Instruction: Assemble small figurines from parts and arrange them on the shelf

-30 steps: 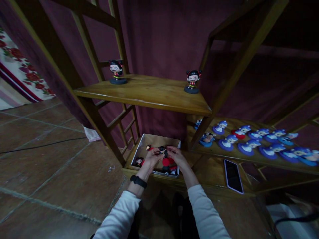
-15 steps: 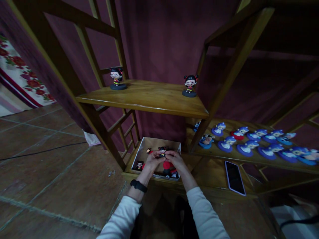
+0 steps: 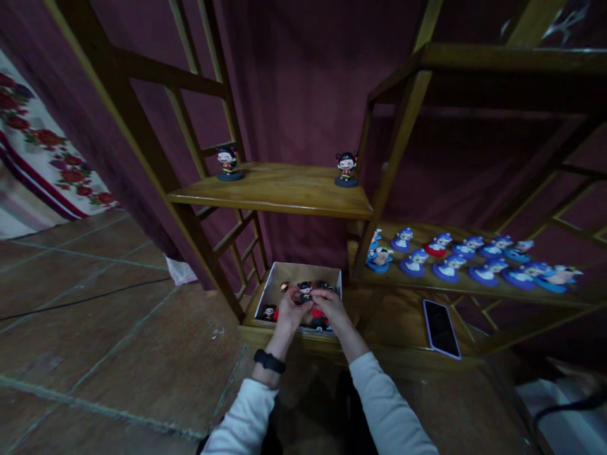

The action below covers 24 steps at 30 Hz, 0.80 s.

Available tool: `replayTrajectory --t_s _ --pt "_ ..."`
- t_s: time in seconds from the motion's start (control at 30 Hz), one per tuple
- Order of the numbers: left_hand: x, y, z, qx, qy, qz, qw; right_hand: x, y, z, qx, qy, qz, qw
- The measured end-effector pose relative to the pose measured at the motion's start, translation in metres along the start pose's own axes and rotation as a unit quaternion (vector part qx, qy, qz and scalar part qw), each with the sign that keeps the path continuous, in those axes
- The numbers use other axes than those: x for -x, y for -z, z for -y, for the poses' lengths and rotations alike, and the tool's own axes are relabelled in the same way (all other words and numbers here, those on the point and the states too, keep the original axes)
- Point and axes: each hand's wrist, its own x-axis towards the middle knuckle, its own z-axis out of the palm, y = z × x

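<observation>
Between both hands, above an open cardboard box [image 3: 270, 284], is a small figurine [image 3: 305, 290] with black hair buns and a dark base. My left hand [image 3: 290, 308] grips it from the left, fingers closed. From the right, my right hand [image 3: 331, 304] also has its fingers closed at the figurine's side. Inside the box lie several more figurines, among them a black-haired one [image 3: 270, 312] in the near left corner and a small one [image 3: 284, 286] toward the back. My hands partly cover the box's contents.
On the wooden shelf [image 3: 284, 189] above stand two figurines, one at the left [image 3: 228, 163] and one at the right [image 3: 346, 169]. Several blue-and-white figurines [image 3: 447, 268] fill the right-hand shelf. A phone [image 3: 441, 328] lies on the lower board. Wooden posts [image 3: 398, 139] frame the sides.
The view has shifted, so the right shelf appears further left. Both hands still hold the figurine over the box, and more of its body now shows between the fingers.
</observation>
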Motion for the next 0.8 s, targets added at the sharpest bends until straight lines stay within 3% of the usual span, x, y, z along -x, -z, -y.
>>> replayTrajectory --t_s 0.17,0.5,0.67,0.8 --pt "0.030 0.009 -0.010 -0.034 -0.034 0.021 0.999 0.038 0.001 0.001 -0.062 0.000 0.016 0.998" --pt "0.095 0.025 -0.039 -0.018 0.002 0.049 0.999 0.109 0.000 0.001 -0.159 0.008 0.057 0.986" --pt "0.116 0.030 -0.042 -0.006 0.000 0.039 0.999 0.133 -0.001 -0.001 -0.179 0.006 0.062 0.982" --pt "0.127 0.032 -0.039 -0.036 -0.039 0.040 0.998 0.148 0.002 -0.001 -0.213 0.000 0.078 0.974"
